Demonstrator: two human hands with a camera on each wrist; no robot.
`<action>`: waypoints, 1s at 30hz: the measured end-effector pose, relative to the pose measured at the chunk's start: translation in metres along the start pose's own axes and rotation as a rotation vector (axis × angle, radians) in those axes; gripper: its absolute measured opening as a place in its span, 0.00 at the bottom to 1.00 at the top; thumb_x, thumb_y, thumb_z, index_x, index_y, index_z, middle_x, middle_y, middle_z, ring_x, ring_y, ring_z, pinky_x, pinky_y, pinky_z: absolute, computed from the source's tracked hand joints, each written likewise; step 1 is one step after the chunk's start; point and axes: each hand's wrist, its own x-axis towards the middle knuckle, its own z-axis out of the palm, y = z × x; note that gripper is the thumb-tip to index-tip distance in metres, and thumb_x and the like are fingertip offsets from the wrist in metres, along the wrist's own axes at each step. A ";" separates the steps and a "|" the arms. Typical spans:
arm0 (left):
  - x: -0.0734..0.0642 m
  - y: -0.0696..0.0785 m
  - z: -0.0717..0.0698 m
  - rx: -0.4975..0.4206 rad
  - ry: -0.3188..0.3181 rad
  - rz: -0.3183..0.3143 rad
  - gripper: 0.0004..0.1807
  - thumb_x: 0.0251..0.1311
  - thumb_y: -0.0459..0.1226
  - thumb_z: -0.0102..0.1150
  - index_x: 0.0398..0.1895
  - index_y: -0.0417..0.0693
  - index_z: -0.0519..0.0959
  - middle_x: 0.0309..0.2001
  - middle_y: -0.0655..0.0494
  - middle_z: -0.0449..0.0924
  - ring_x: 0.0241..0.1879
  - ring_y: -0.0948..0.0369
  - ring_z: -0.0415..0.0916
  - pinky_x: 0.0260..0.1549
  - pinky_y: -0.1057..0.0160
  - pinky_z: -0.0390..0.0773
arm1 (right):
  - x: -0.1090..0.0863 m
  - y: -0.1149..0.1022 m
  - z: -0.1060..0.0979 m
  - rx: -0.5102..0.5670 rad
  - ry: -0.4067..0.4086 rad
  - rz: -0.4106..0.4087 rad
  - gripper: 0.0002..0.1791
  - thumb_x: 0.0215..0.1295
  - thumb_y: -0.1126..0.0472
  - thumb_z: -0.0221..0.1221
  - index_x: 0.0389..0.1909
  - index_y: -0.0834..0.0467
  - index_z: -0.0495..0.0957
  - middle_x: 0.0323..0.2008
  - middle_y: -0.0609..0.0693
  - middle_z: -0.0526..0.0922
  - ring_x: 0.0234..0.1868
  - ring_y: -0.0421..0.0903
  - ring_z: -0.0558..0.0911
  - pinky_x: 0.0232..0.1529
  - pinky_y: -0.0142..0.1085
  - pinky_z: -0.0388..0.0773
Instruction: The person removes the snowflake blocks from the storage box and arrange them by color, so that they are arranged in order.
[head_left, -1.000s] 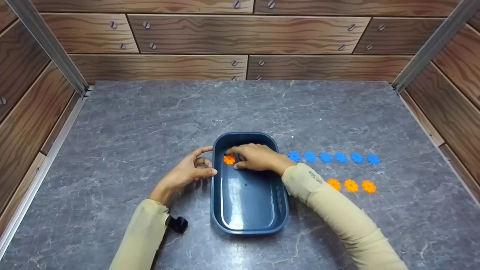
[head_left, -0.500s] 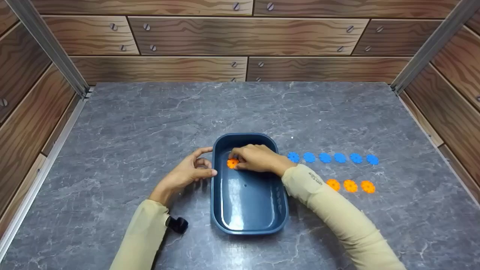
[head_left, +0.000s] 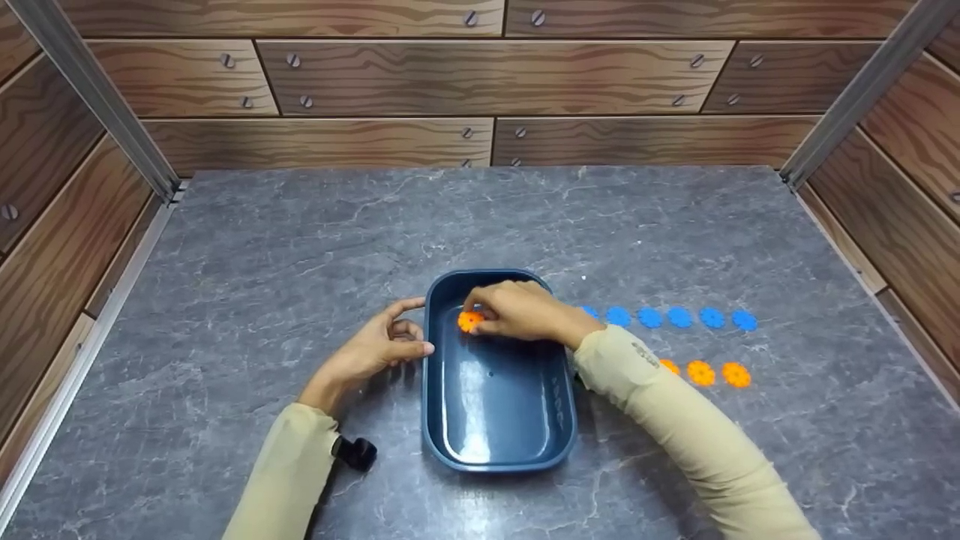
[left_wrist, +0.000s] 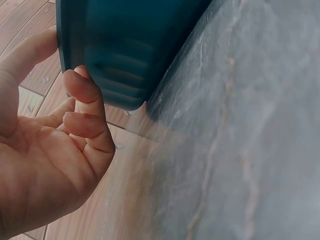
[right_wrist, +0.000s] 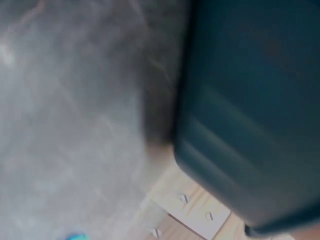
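Observation:
In the head view, a deep blue plastic bin (head_left: 499, 405) stands lengthwise on the table. Inside its far half my right hand (head_left: 517, 311) pinches an orange notched disc (head_left: 470, 322) between thumb and fingers, just above the floor of the bin. My left hand (head_left: 375, 341) lies against the outside of the bin's left wall, thumb tip touching the rim and the other fingers loosely bent. The left wrist view shows that hand (left_wrist: 55, 135) beside the bin wall (left_wrist: 120, 55), the palm apart from it. Only the bin's outer side (right_wrist: 235, 125) fills the right wrist view; the right fingers are hidden there.
Right of the bin, a row of several blue notched discs (head_left: 680, 317) lies flat on the grey marbled table (head_left: 337, 217). Nearer is a row of orange discs (head_left: 701, 373), partly hidden by the right sleeve. Wood-patterned walls enclose the table.
My right thumb and fingers have closed on the orange disc, drawn it slightly right and raised it a little. The left hand and bin have stayed in place.

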 end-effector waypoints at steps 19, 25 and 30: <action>0.002 -0.002 0.000 0.034 0.003 0.017 0.42 0.56 0.32 0.64 0.72 0.39 0.53 0.32 0.60 0.73 0.23 0.68 0.66 0.21 0.71 0.63 | -0.046 0.020 -0.045 0.073 0.105 0.061 0.17 0.64 0.47 0.61 0.49 0.51 0.79 0.21 0.43 0.67 0.23 0.39 0.65 0.28 0.34 0.61; 0.002 -0.001 0.000 0.041 0.000 0.020 0.42 0.56 0.32 0.64 0.72 0.39 0.53 0.32 0.60 0.73 0.23 0.68 0.66 0.21 0.72 0.63 | -0.067 0.035 -0.054 0.072 0.127 0.110 0.18 0.64 0.47 0.61 0.50 0.52 0.79 0.21 0.43 0.67 0.23 0.39 0.65 0.28 0.34 0.62; 0.001 -0.001 0.000 0.028 0.010 0.013 0.42 0.56 0.32 0.64 0.72 0.39 0.53 0.32 0.60 0.73 0.24 0.68 0.67 0.21 0.72 0.63 | -0.084 0.051 -0.055 0.114 0.157 0.131 0.18 0.63 0.47 0.62 0.48 0.54 0.79 0.20 0.43 0.66 0.22 0.39 0.64 0.30 0.34 0.63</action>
